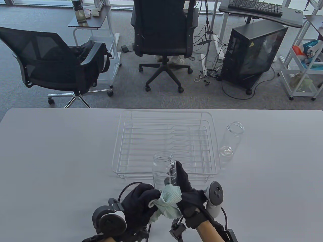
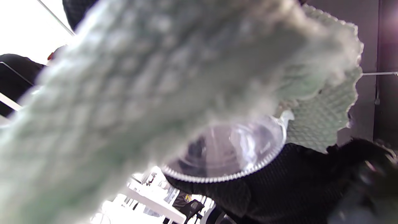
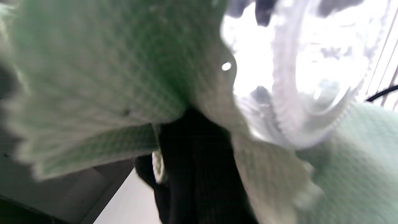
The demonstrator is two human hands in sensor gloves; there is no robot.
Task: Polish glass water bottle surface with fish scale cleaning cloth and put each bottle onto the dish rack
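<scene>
A clear glass bottle [image 1: 163,169] is held above the table's near edge, mouth pointing away. My right hand [image 1: 185,187] grips its body, the fingers stretched up along its right side. My left hand [image 1: 141,201] holds the pale green fish scale cloth [image 1: 167,203] bunched against the bottle's lower part. The cloth [image 2: 161,77] fills most of the left wrist view, with the bottle's round base [image 2: 227,152] below it. Cloth [image 3: 93,81] and blurred glass [image 3: 307,81] fill the right wrist view. A second clear bottle [image 1: 231,141] stands right of the white wire dish rack [image 1: 166,143].
The dish rack sits mid-table just beyond the held bottle, with nothing in it. Past the far table edge are two office chairs [image 1: 161,37], a computer tower [image 1: 252,53] and a white cart [image 1: 302,68] on the carpet.
</scene>
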